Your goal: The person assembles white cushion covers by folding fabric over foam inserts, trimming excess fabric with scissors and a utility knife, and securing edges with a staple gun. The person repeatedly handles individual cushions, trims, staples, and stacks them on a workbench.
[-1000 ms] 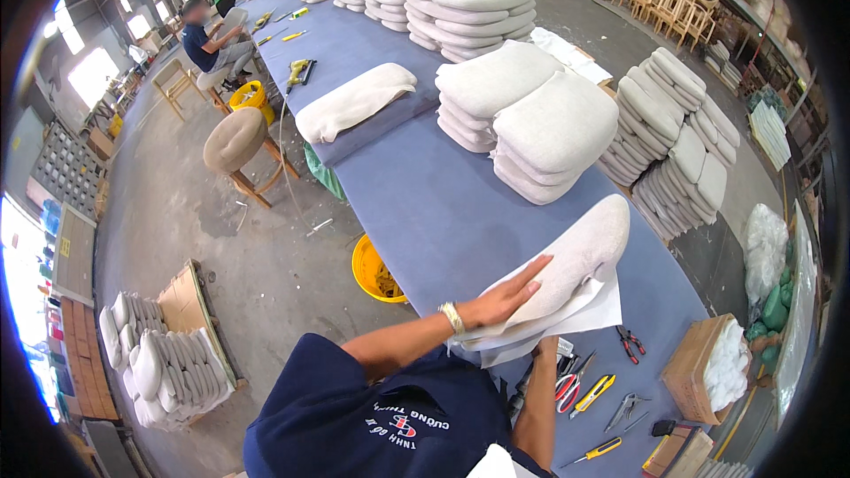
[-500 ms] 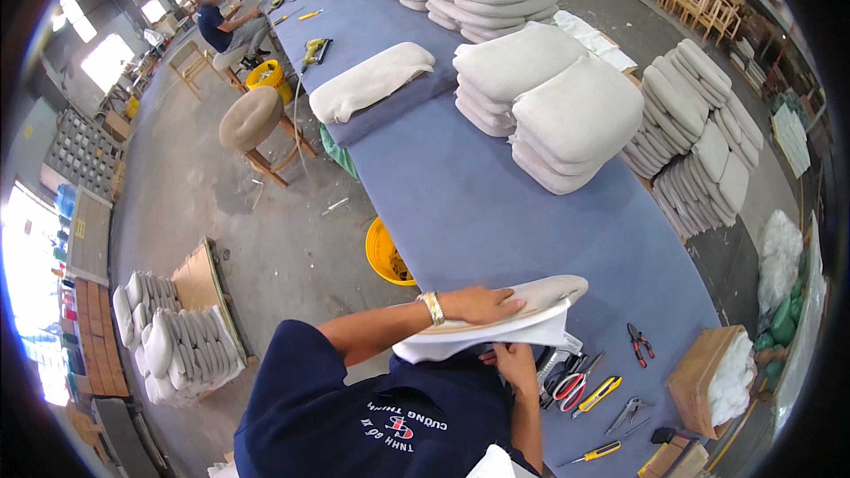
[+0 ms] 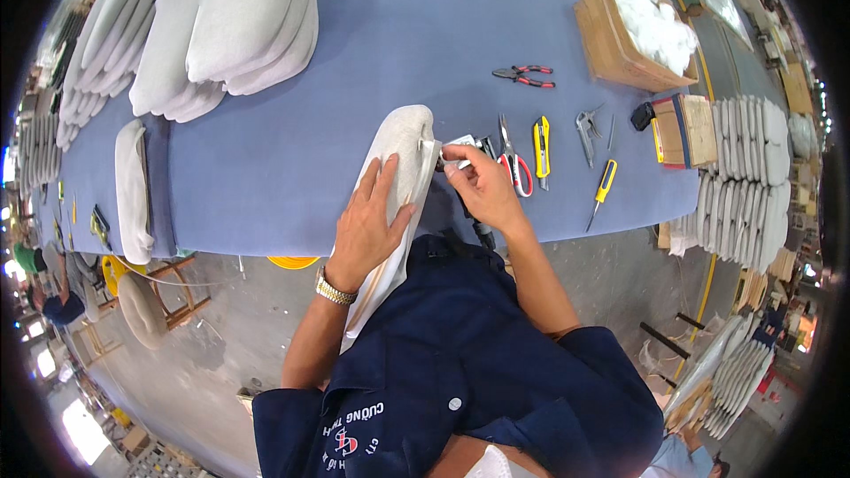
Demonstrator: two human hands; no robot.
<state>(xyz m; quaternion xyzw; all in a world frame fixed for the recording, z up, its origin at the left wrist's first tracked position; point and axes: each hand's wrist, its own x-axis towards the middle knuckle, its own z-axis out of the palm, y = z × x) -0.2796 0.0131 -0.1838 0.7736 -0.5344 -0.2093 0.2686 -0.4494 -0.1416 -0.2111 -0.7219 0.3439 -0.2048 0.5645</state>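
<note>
A pale grey seat cushion (image 3: 407, 128) with a white fabric edge stands tilted between my body and the table. My left hand (image 3: 367, 226), a watch on its wrist, lies on the cushion's grey face with fingers spread. At the cushion's right side, my right hand (image 3: 482, 184) pinches the white fabric edge; the fingertips are partly hidden. Just behind that hand lies a black and silver tool (image 3: 482, 235), mostly covered. Red-handled scissors (image 3: 515, 168) and a yellow utility knife (image 3: 542, 150) rest to its right.
On the blue-covered table (image 3: 398, 44) lie pliers (image 3: 522, 77), a silver hand tool (image 3: 586, 134) and a yellow-handled screwdriver (image 3: 606, 181). A cardboard box (image 3: 611, 40) of white stuffing stands far right. Cushion stacks (image 3: 252, 26) fill the far left. A stool (image 3: 142, 310) stands at left.
The view has swung to the right. My right hand, earlier under the cushion, now shows at its side edge. My left hand stays on the cushion's face.
</note>
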